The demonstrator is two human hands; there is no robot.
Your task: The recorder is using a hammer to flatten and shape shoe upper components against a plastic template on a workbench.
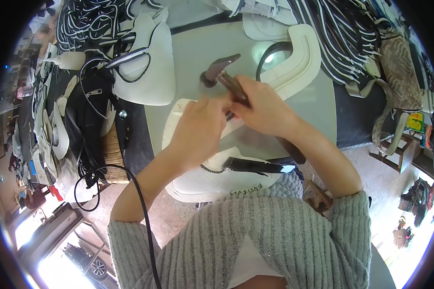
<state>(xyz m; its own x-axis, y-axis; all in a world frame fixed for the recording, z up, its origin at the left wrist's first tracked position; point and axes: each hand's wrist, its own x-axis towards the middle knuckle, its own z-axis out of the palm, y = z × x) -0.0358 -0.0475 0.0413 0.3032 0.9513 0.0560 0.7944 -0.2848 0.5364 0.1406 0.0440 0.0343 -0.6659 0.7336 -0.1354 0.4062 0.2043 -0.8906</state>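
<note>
My right hand (pixel 265 107) is closed round the brown handle of a hammer (pixel 235 89). The hammer's dark head points away from me over the table, and the handle's far end shows below my right forearm. My left hand (pixel 197 123) is closed, its fingertips bunched against my right hand; what they pinch is hidden. Both hands are above a white curved padded panel (pixel 307 53), partly covered by them. A black strip (pixel 261 62) loops up beside that panel. Nearer my body lies another white panel (pixel 197 185) with a black piece (pixel 253 166) on it and handwriting along its edge.
A grey-green board (pixel 193 48) covers the tabletop. White panels with black edging (pixel 152 72) lie at the left, beside a white bottle (pixel 71 60) and a black bag (pixel 84 118). Bundled black-and-white cords (pixel 340 41) and a patterned pouch (pixel 401 72) are at the right. A black cable (pixel 140 192) hangs near my left arm.
</note>
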